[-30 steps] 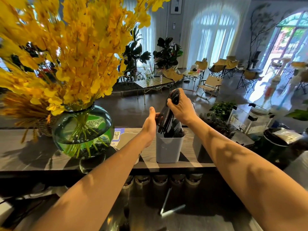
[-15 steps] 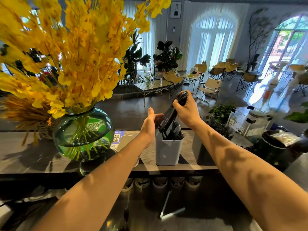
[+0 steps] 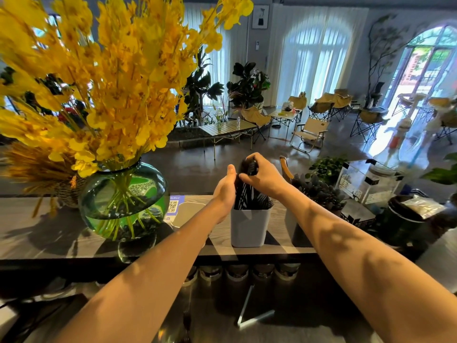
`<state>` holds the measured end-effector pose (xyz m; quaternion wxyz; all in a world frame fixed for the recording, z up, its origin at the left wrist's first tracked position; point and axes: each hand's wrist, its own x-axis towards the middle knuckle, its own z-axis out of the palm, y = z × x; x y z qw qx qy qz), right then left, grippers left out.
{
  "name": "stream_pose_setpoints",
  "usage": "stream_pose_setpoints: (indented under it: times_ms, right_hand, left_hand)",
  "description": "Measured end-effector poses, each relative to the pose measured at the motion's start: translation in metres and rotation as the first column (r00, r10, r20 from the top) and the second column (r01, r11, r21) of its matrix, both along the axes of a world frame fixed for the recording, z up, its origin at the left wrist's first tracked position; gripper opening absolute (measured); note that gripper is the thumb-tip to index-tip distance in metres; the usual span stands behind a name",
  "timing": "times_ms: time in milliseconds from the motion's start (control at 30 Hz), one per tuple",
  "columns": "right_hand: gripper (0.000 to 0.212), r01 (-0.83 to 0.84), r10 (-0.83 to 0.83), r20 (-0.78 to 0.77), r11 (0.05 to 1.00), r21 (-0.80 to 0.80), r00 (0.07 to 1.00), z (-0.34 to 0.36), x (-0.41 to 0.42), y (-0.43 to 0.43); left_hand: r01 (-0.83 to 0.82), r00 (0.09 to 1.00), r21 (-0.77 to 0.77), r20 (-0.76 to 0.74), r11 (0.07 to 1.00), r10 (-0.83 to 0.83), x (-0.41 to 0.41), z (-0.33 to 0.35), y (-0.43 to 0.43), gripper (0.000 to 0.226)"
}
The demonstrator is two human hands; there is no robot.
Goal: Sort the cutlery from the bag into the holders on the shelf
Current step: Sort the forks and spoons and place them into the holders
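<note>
A pale grey square plastic holder point(image 3: 249, 227) stands on the grey wooden shelf point(image 3: 37, 233), and a bundle of black plastic cutlery point(image 3: 247, 194) stands upright inside it, handles rising above its rim. Directly above the holder, the right hand point(image 3: 265, 178) clenches round the top of the bundle, while the left hand point(image 3: 223, 191) lies against the bundle's left side with the thumb raised; its fingers are hidden, so its grasp cannot be told. Left of the holder sits a round green glass vase point(image 3: 123, 194) of yellow flowers point(image 3: 111, 78).
</note>
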<state>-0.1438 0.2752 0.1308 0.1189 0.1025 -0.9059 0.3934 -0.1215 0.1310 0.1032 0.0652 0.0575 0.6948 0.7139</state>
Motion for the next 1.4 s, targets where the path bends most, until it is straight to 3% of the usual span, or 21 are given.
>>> stream_pose_setpoints:
  times_ms: [267, 500, 667, 867, 1033, 1233, 1400]
  right_hand:
    - [0.056, -0.106, 0.097, 0.148, 0.993, 0.056, 0.984, -0.007, 0.005, 0.006]
    - [0.028, -0.066, 0.058, 0.125, 0.996, 0.063, 0.990, -0.001, 0.010, 0.018]
    - [0.042, -0.032, -0.001, 0.174, 0.982, 0.186, 0.985, -0.007, 0.013, 0.019]
    - [0.055, -0.076, -0.018, 0.211, 0.900, 0.429, 0.977, -0.011, 0.021, 0.007]
    - [0.046, -0.012, -0.047, 0.167, 0.941, 0.337, 0.985, -0.011, 0.026, 0.004]
    - [0.045, 0.008, -0.037, 0.129, 0.976, 0.220, 0.991, -0.016, 0.032, 0.009]
    - [0.047, 0.037, -0.048, 0.047, 0.977, 0.210, 0.998, -0.025, 0.032, 0.015]
  left_hand:
    - [-0.094, 0.990, -0.143, -0.120, 0.985, 0.077, -0.003, -0.004, -0.002, 0.030]
    - [-0.168, 0.950, -0.453, -0.311, 0.875, 0.021, -0.009, -0.010, -0.003, 0.044]
    - [-0.028, 0.953, -0.637, -0.248, 0.770, -0.171, -0.009, -0.016, -0.004, 0.060]
    - [0.007, 0.956, -0.666, -0.215, 0.746, -0.201, -0.007, -0.020, -0.004, 0.061]
    - [0.024, 0.972, -0.608, -0.172, 0.793, -0.161, -0.006, -0.014, -0.007, 0.060]
    - [0.011, 0.962, -0.622, -0.207, 0.783, -0.177, -0.004, -0.028, -0.013, 0.058]
    - [-0.001, 0.958, -0.643, -0.221, 0.766, -0.184, -0.003, -0.039, -0.016, 0.056]
